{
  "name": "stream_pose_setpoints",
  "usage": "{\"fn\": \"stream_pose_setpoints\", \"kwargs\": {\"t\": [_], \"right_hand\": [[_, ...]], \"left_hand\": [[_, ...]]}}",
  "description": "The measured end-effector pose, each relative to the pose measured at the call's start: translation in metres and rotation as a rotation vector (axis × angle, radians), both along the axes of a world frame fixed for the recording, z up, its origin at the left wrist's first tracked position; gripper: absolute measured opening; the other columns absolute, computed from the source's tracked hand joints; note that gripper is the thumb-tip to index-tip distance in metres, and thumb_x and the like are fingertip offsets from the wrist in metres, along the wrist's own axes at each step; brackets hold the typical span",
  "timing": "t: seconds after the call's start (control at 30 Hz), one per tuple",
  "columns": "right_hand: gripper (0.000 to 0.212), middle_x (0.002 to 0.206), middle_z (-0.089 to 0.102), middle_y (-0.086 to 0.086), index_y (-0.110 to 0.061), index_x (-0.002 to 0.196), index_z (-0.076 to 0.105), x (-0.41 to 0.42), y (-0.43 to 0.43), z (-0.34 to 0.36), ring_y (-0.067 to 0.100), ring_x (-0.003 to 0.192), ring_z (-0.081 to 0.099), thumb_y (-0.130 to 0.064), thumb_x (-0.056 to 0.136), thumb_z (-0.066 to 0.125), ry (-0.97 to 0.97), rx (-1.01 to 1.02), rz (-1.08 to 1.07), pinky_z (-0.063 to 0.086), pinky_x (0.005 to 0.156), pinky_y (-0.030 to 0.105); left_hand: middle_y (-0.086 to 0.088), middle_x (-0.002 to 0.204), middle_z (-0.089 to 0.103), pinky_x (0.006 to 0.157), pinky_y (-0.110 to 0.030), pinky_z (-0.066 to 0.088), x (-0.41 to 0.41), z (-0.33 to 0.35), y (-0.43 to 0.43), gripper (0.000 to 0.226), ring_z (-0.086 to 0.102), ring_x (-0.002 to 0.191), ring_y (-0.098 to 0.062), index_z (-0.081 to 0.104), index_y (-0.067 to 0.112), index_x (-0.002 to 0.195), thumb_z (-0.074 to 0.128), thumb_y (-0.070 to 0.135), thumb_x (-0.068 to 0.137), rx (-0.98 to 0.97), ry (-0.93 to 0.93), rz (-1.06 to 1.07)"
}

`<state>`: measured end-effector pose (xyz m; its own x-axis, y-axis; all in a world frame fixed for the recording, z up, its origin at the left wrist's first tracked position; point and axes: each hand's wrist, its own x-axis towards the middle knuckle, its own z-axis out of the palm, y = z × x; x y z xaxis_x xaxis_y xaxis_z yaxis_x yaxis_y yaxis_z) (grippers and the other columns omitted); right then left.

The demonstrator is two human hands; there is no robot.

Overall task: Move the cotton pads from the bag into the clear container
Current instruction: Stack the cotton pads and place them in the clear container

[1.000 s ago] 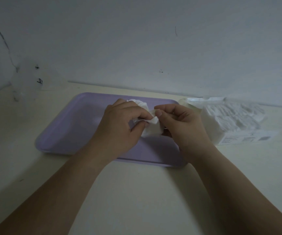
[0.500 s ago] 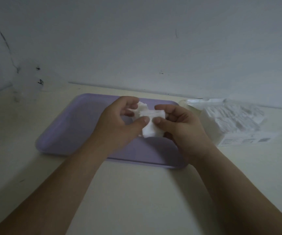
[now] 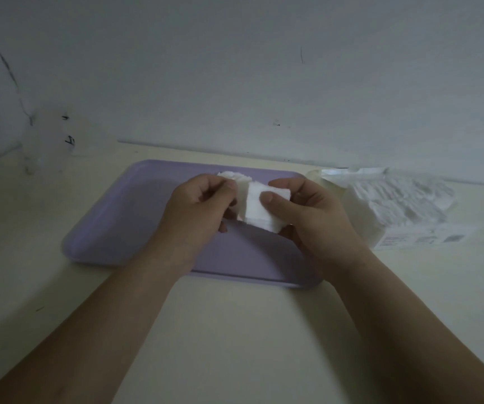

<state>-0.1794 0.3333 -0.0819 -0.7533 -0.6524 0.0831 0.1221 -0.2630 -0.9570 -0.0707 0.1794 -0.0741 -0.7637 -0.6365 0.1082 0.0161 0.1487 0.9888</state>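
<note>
Bag of cotton pads (image 3: 395, 205): clear wrapper lying on the table, printed only on its label strip.
Label strip (image 3: 421, 239): white band along the bag's lower front edge, with several short lines of small grey print, too blurred to read.
Dark square (image 3: 455, 238): a small grey patch at the right end of the strip, shaped like a scan code, its pattern not resolved.
Clear container (image 3: 45, 147): two small black marks (image 3: 69, 139) on its upper right part, one above the other; neither resolves into a letter or digit.
Legible text: none can be read.
</note>
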Motion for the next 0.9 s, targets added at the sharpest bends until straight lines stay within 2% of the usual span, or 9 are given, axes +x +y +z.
{"fn": "stream_pose_setpoints", "kwargs": {"t": [0.07, 0.13, 0.3, 0.43, 0.53, 0.63, 0.77, 0.9], "right_hand": [[0.009, 0.087, 0.070, 0.009, -0.010, 0.099, 0.069, -0.0024, -0.0007, 0.0003, 0.020, 0.079, 0.068, -0.002, 0.095, 0.071, -0.052, -0.036, -0.041, 0.060, 0.068, 0.034], [0.007, 0.086, 0.069, 0.010, -0.007, 0.102, 0.066, -0.0042, 0.0000, 0.0008, 0.022, 0.081, 0.068, -0.003, 0.097, 0.069, -0.080, -0.071, -0.043, 0.060, 0.076, 0.039], [0.005, 0.089, 0.073, 0.011, -0.006, 0.101, 0.064, -0.0011, 0.0016, 0.0041, 0.029, 0.090, 0.069, -0.004, 0.098, 0.068, -0.078, -0.100, -0.069, 0.059, 0.093, 0.055], [0.022, 0.102, 0.074, 0.016, 0.002, 0.118, 0.067, 0.0019, 0.0022, 0.0058, 0.031, 0.095, 0.071, -0.007, 0.098, 0.069, -0.060, -0.069, -0.078, 0.060, 0.090, 0.054], [0.016, 0.097, 0.073, 0.013, -0.004, 0.114, 0.069, 0.0022, 0.0031, 0.0060, 0.027, 0.089, 0.071, -0.009, 0.098, 0.069, -0.034, -0.023, -0.070, 0.063, 0.079, 0.048], [0.013, 0.095, 0.073, 0.014, -0.008, 0.107, 0.070, 0.0012, 0.0035, 0.0048, 0.027, 0.085, 0.070, -0.011, 0.095, 0.071, -0.016, -0.013, -0.005, 0.063, 0.075, 0.045], [0.017, 0.098, 0.074, 0.016, -0.014, 0.099, 0.075, -0.0009, 0.0021, 0.0012, 0.030, 0.090, 0.070, -0.019, 0.082, 0.076, 0.003, -0.032, 0.052, 0.060, 0.087, 0.051], [0.013, 0.103, 0.075, 0.016, -0.020, 0.098, 0.079, -0.0024, 0.0011, -0.0030, 0.030, 0.098, 0.070, -0.018, 0.084, 0.077, 0.040, -0.036, 0.066, 0.056, 0.096, 0.057]], "left_hand": [[-0.003, 0.067, 0.066, 0.057, -0.030, 0.045, 0.0017, 0.0003, 0.0000, 0.022, 0.056, 0.059, -0.015, 0.071, 0.009, 0.083, 0.065, 0.023, 0.099, -0.056, -0.001, 0.061], [-0.006, 0.066, 0.063, 0.055, -0.031, 0.040, 0.0027, 0.0011, 0.0032, 0.022, 0.052, 0.058, -0.019, 0.072, 0.004, 0.080, 0.067, 0.017, 0.096, -0.029, -0.010, -0.015], [-0.008, 0.063, 0.063, 0.053, -0.027, 0.042, 0.0027, -0.0001, 0.0086, 0.012, 0.050, 0.054, -0.014, 0.076, 0.013, 0.078, 0.076, 0.017, 0.090, -0.077, -0.059, -0.135], [-0.005, 0.064, 0.066, 0.052, -0.024, 0.043, 0.0022, -0.0020, 0.0083, 0.006, 0.052, 0.053, -0.012, 0.074, 0.012, 0.084, 0.079, 0.014, 0.088, -0.059, -0.067, -0.112], [-0.017, 0.080, 0.071, 0.056, -0.031, 0.048, 0.0005, 0.0003, 0.0059, 0.009, 0.063, 0.069, -0.020, 0.071, 0.011, 0.097, 0.071, 0.005, 0.090, 0.069, -0.025, -0.075], [-0.017, 0.098, 0.075, 0.058, -0.033, 0.050, 0.0018, 0.0011, 0.0039, 0.016, 0.071, 0.085, -0.025, 0.072, 0.008, 0.113, 0.065, 0.010, 0.099, 0.190, 0.010, -0.218], [-0.010, 0.106, 0.075, 0.061, -0.029, 0.049, 0.0037, -0.0024, 0.0027, 0.023, 0.067, 0.090, -0.019, 0.074, 0.010, 0.119, 0.061, 0.006, 0.101, 0.189, 0.035, -0.345], [-0.011, 0.118, 0.075, 0.073, -0.029, 0.053, 0.0016, -0.0064, -0.0010, 0.033, 0.065, 0.099, -0.018, 0.071, 0.009, 0.126, 0.058, -0.005, 0.099, 0.180, 0.070, -0.370]]}}
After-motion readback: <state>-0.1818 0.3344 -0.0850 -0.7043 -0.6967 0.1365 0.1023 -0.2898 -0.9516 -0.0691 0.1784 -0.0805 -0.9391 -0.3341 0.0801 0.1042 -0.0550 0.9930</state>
